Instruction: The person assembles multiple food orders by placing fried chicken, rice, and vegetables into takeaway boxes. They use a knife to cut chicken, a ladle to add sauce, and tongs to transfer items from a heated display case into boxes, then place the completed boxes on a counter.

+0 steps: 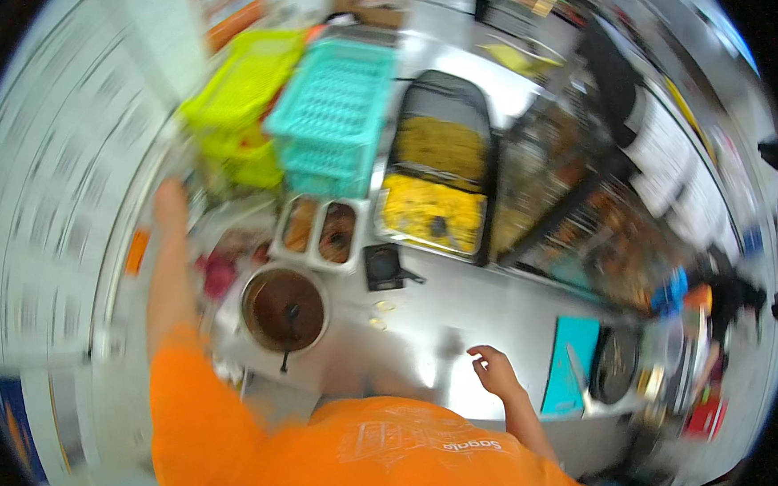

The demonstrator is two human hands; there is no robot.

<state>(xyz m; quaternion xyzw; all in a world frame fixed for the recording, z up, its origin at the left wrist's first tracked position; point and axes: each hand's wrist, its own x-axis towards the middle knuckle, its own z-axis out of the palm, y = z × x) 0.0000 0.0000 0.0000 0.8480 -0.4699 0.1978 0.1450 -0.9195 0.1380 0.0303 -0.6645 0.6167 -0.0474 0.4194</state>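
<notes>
My left arm stretches forward at the left side, and my left hand [171, 199] is beside a lime-green basket [264, 166]. Its fingers are smeared by motion, so what it touches or holds does not show. Above the steel counter [412, 331], my right hand [497, 372] is loosely open with nothing in it. A round pot of brown sauce [272, 295] stands between my arms, a dark-handled utensil [288, 334] in it. Past the pot sits a white two-part container [354, 254] with brownish food. A small black device [382, 266], perhaps a scale, lies beside that container.
Turquoise baskets [331, 91] are stacked at the back. A metal tray of yellow food [432, 212] adjoins a dark-lidded container [443, 142]. Rightward lie a turquoise cutting board [561, 366], a knife [578, 369] and a black oval dish [614, 363]. Glass display panels [602, 230] border the counter's far right.
</notes>
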